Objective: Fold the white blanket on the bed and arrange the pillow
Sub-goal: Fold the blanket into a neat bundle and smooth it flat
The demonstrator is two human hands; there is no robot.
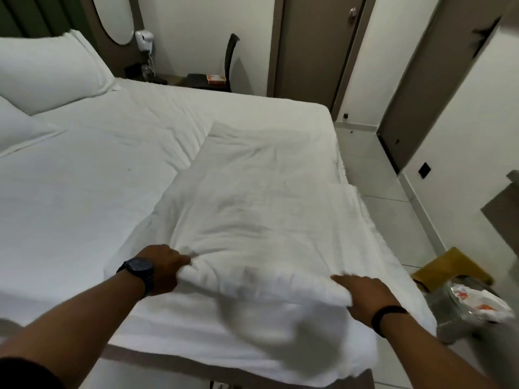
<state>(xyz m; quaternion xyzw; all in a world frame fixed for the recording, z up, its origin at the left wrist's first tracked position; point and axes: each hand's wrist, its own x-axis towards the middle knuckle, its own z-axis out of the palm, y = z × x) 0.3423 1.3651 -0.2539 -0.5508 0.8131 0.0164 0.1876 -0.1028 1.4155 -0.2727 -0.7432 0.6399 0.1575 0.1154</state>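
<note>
The white blanket (252,197) lies folded into a long strip along the right side of the bed (84,178), running away from me. Its near end is bunched and lifted slightly, blurred from motion. My left hand (161,269), with a black watch on the wrist, grips the near left corner of the blanket. On the near right edge, my right hand (365,294), wearing a dark wristband, holds the blanket with fingers tucked into the fabric. A large white pillow (47,71) rests at the head of the bed, far left. A second pillow (19,127) lies below it at the left edge.
A dark chair (222,71) with a small orange box stands beyond the bed's far side. Brown doors (314,49) line the far wall. On the tiled floor to the right sit a yellow bag (452,269) and a bin with wrappers (474,307).
</note>
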